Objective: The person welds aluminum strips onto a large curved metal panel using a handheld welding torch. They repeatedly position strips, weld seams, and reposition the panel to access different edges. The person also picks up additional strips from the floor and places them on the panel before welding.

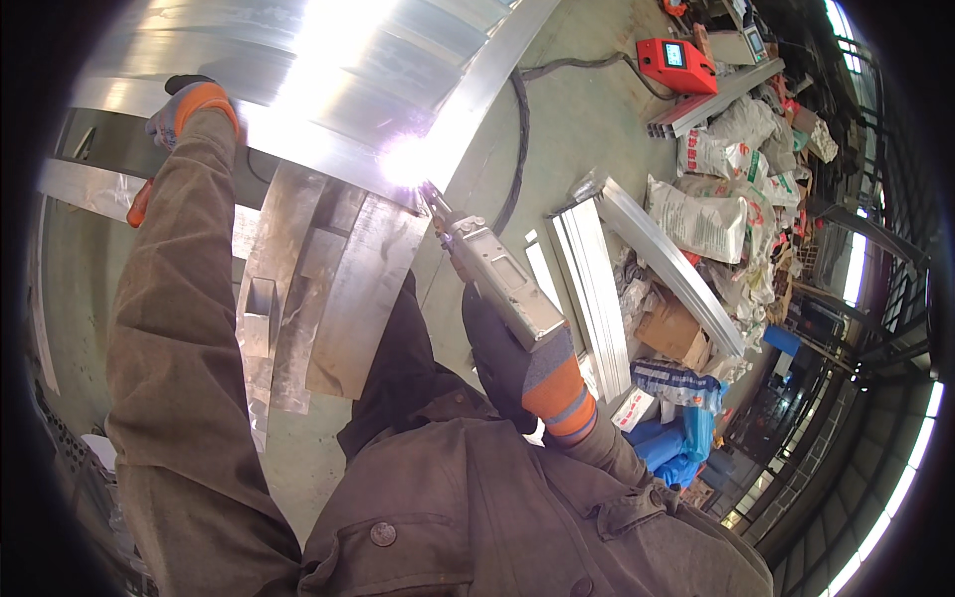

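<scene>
My right hand (559, 386), in a grey, orange and dark glove, is closed round a handheld welding gun (505, 289). The gun's tip points up and left to the corner of a large shiny metal panel (249, 60). A glaring white-violet light (406, 159) burns at that tip and hides the spot of contact. My left hand (189, 111), gloved in grey and orange with dark fingertips, grips the panel's near edge at the far left; some of its fingers are hidden. Below the panel, flat metal pieces (368, 289) jut toward me.
A black hose (521, 139) curves over the floor toward a red machine (676, 67) with a small screen. At right lie long metal profiles (589, 294), white sacks (701, 219), a cardboard box (671, 328) and blue plastic-wrapped rolls (667, 443). An orange-red handle (139, 204) shows below my left hand.
</scene>
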Motion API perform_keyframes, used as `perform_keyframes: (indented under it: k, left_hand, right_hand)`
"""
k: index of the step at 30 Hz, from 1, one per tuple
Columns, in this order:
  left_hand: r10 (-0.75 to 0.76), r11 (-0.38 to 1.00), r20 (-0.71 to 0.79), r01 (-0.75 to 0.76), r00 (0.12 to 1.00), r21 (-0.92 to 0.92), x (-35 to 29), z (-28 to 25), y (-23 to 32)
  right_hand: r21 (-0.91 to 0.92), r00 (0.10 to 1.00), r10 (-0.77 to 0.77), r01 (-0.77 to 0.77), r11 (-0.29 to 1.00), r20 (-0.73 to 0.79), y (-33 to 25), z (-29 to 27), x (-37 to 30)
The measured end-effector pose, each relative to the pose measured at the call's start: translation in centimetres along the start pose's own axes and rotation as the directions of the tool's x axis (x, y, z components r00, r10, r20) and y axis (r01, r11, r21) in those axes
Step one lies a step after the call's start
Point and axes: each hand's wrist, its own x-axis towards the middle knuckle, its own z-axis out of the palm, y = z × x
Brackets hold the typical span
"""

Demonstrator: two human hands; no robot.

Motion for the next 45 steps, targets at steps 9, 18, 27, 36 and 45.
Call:
perform_keyframes:
  k: [9, 18, 27, 36, 45]
  left_hand:
    - [-0.016, 0.980, 0.005, 0.017, 1.000, -0.201, 1.9, 1.8, -0.6]
    - [-0.066, 0.976, -0.023, 0.060, 0.998, -0.211, -3.6, -2.9, 1.2]
    - [0.054, 0.993, -0.030, -0.051, 0.998, 0.110, 2.8, 2.5, -0.1]
    - [0.019, 1.000, -0.043, -0.019, 0.999, -0.007, 2.2, 3.0, -0.1]
    - [0.029, 0.999, 0.039, -0.028, 0.999, -0.029, 3.8, 2.8, -0.1]
  right_hand:
    - [-0.155, 0.982, -0.185, 0.178, 0.972, -0.035, 0.3, -0.1, -0.4]
    - [-0.109, 0.988, -0.149, 0.145, 0.983, -0.035, -0.1, -0.3, -0.8]
    - [-0.120, 0.992, -0.125, 0.121, 0.985, -0.022, 0.1, -0.1, -1.4]
    - [-0.039, 0.998, 0.067, -0.067, 0.997, 0.014, -0.2, 0.1, -2.1]
    - [0.043, 0.992, 0.114, -0.116, 0.992, 0.052, -0.2, 0.0, -2.8]
